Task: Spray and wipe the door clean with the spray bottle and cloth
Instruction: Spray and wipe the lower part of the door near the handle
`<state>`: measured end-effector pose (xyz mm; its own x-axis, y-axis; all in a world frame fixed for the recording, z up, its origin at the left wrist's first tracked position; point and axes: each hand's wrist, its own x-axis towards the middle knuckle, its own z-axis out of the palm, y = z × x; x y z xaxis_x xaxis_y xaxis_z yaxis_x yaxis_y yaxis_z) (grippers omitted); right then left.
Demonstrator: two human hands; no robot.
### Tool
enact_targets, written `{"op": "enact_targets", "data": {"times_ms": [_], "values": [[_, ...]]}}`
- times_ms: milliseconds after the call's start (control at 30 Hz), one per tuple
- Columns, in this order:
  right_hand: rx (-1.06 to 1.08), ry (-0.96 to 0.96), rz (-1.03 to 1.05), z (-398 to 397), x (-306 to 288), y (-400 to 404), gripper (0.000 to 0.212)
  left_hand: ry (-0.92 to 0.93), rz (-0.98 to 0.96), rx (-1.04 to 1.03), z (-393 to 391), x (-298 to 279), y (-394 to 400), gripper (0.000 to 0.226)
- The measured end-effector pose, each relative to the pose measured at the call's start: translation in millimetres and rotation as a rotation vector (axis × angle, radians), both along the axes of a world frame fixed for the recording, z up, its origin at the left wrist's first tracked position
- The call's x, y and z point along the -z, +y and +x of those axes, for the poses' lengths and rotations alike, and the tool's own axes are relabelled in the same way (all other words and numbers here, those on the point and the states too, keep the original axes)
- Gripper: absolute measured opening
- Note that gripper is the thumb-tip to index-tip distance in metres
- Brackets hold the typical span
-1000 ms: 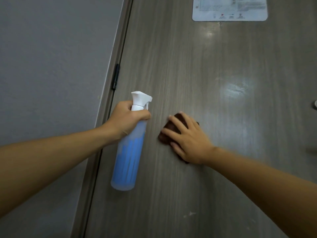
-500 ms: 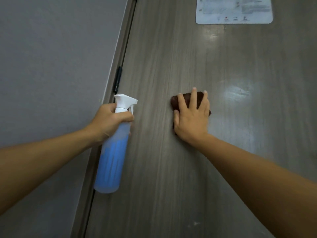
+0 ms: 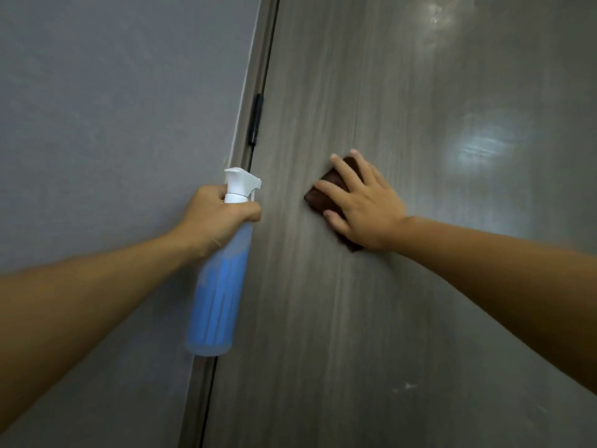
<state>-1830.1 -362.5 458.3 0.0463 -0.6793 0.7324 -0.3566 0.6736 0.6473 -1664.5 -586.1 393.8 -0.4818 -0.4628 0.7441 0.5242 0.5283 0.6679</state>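
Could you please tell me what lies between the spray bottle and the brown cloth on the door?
In the head view, only bare grey wood-grain door separates the translucent blue-filled spray bottle from the dark brown cloth.

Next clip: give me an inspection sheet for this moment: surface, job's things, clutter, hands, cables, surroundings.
Surface: wood-grain door, glossy patches at upper right, small pale fleck low down.
Job's things: spray bottle with blue liquid, white trigger head; dark brown cloth flat against the door.
Clutter: nothing seen.
Hands: left hand grips the bottle neck; right hand presses the cloth with straight, spread fingers.
Cables: nothing seen.
Surroundings: grey wall to the left, door frame, black hinge.
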Motion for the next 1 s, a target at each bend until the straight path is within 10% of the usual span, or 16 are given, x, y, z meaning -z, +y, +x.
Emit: {"op": "enact_targets", "data": {"times_ms": [233,633,1000], "values": [[-0.068,-0.09,-0.292,15.0,13.9,-78.1,0.06,0.096,-0.025,-0.114,-5.5,25.7,-7.9,0.042],[-0.073,0.088,0.489,15.8,90.7,-87.0,0.061,0.142,-0.124,-0.189,11.4,50.6,-2.2,0.033],[-0.096,-0.079,-0.051,31.8,66.2,-116.1,0.059,0.154,-0.203,-0.238,9.5,56.3,-4.9,0.023]]}}
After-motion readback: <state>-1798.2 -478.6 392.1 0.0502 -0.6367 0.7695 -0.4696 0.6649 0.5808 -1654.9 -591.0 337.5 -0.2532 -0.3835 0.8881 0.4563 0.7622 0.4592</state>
